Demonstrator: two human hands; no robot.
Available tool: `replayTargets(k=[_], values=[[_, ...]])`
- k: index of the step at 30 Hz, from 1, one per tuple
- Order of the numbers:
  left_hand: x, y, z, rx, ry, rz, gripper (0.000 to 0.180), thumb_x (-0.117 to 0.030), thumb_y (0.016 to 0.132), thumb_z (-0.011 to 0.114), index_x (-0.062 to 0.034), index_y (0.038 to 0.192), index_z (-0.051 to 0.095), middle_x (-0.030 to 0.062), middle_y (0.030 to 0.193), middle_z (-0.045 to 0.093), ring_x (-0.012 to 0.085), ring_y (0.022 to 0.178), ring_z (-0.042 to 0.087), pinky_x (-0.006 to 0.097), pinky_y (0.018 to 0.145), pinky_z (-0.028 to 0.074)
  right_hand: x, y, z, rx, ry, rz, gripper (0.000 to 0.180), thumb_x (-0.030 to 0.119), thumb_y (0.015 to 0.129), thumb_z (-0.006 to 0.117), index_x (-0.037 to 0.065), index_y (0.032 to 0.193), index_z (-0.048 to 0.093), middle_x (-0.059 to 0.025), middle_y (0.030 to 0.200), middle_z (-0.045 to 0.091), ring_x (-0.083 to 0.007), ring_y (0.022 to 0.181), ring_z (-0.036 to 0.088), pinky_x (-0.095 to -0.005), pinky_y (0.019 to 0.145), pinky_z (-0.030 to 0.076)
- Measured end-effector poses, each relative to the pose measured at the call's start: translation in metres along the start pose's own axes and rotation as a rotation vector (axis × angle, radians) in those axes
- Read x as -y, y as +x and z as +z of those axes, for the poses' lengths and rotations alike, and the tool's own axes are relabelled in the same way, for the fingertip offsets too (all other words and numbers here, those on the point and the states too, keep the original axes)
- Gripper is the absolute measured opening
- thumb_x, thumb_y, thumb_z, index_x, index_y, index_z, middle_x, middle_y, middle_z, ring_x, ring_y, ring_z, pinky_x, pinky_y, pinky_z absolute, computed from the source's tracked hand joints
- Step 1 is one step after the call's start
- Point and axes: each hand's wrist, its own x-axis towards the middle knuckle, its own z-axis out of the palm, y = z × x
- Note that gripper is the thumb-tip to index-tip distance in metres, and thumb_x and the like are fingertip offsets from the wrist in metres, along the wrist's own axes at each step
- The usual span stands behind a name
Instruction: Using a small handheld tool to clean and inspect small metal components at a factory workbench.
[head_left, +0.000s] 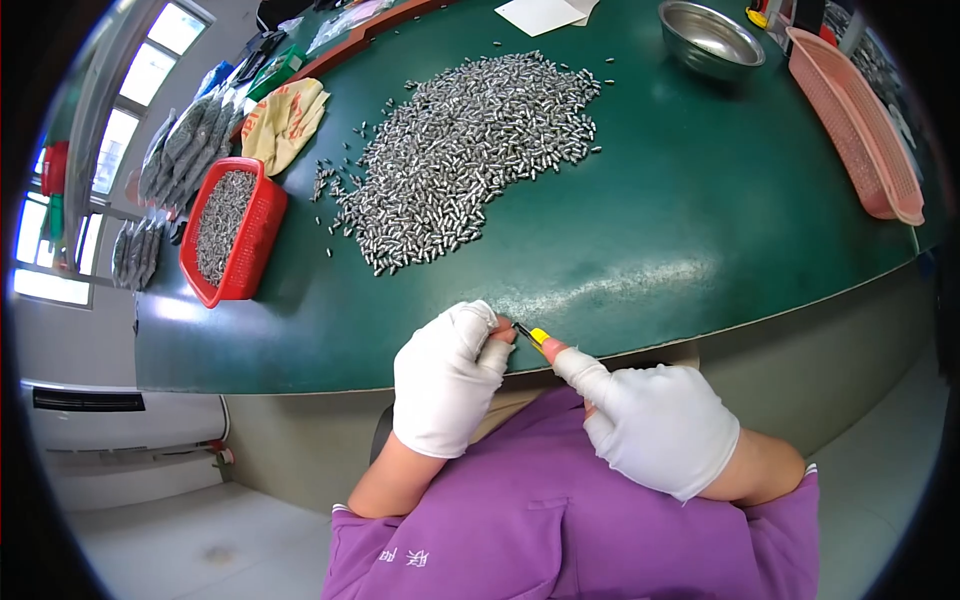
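Observation:
Both my hands wear white gloves with the fingertips bare, and they meet close to the near edge of the green table [640, 225]. My right hand [665, 425] is closed around a slim tool [539, 336] with a yellow handle and a dark, narrow tip; its exact kind is unclear. That tip points left, up against the fingertips of my left hand [445, 380]. The left fingers are pinched together, and whatever they hold is too small to make out. Beyond my hands spreads a large heap of small silvery metal pins [480, 150].
Left of the heap stands a red basket [262, 235] of similar small metal parts. Behind it lie a pale yellow cloth bag [285, 122] and several filled plastic bags [185, 150]. A metal bowl [712, 42] and a long pink basket [850, 130] stand at the far right.

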Motion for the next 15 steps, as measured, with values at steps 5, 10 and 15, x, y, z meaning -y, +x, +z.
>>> replayTargets(k=[5, 10, 15], values=[[-0.002, 0.000, -0.002, 0.005, -0.020, -0.031, 0.010, -0.002, 0.080, 0.069, -0.0057, 0.085, 0.061, 0.0083, 0.079, 0.065, 0.0234, 0.070, 0.064, 0.031, 0.064, 0.051, 0.001, -0.003, 0.003, -0.045, -0.060, 0.021, 0.055, 0.014, 0.081, 0.059, 0.013, 0.136, 0.054, -0.0053, 0.059, 0.059, -0.0227, 0.048, 0.060, -0.0354, 0.046, 0.050], [0.005, -0.002, -0.003, 0.000, -0.303, -0.206, 0.005, -0.006, 0.086, 0.065, -0.0051, 0.090, 0.063, 0.0067, 0.080, 0.063, 0.0166, 0.068, 0.059, 0.027, 0.066, 0.048, -0.033, 0.008, -0.003, -0.439, -0.285, 0.096, 0.064, 0.004, 0.079, 0.059, 0.023, 0.140, 0.052, -0.0070, 0.081, 0.054, -0.0260, 0.069, 0.057, -0.0401, 0.061, 0.049], [-0.005, -0.001, -0.016, 0.093, -0.733, -0.395, 0.011, -0.013, 0.093, 0.063, -0.0035, 0.096, 0.061, -0.0035, 0.083, 0.055, 0.0037, 0.073, 0.046, 0.020, 0.068, 0.040, -0.077, 0.026, -0.007, -0.577, -0.497, 0.162, 0.047, 0.004, 0.076, 0.067, 0.018, 0.120, 0.065, -0.0089, 0.102, 0.062, -0.0289, 0.085, 0.059, -0.0399, 0.073, 0.051]])
